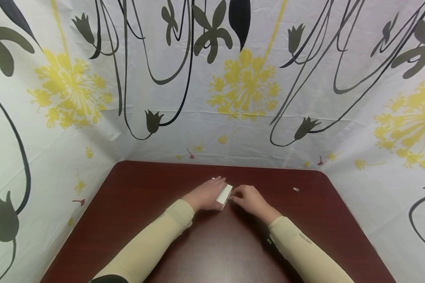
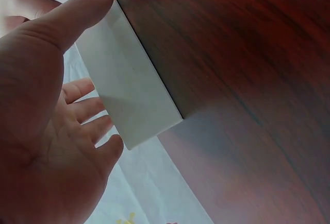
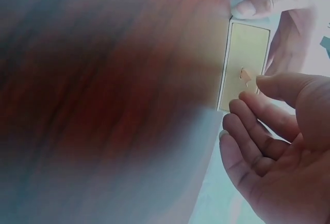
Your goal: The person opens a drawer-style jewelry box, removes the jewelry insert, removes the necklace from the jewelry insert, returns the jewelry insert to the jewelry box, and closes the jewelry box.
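A small white box (image 1: 224,194) lies on the dark red-brown table. My left hand (image 1: 209,194) holds it across its width, the thumb at one long side and the fingers at the opposite side, as the left wrist view (image 2: 129,87) also shows the box. At the box's yellowish end face (image 3: 251,44), visible in the right wrist view, a small pale tab (image 3: 246,75) sticks out. My right hand (image 1: 251,200) is close to that end. Its thumb and bent forefinger stand apart beside the tab, with no grip on it visible.
A small silvery object (image 1: 296,189), too small to identify, lies on the table (image 1: 156,181) to the right of the hands. Patterned white cloth (image 1: 198,98) hangs behind and along both sides of the table.
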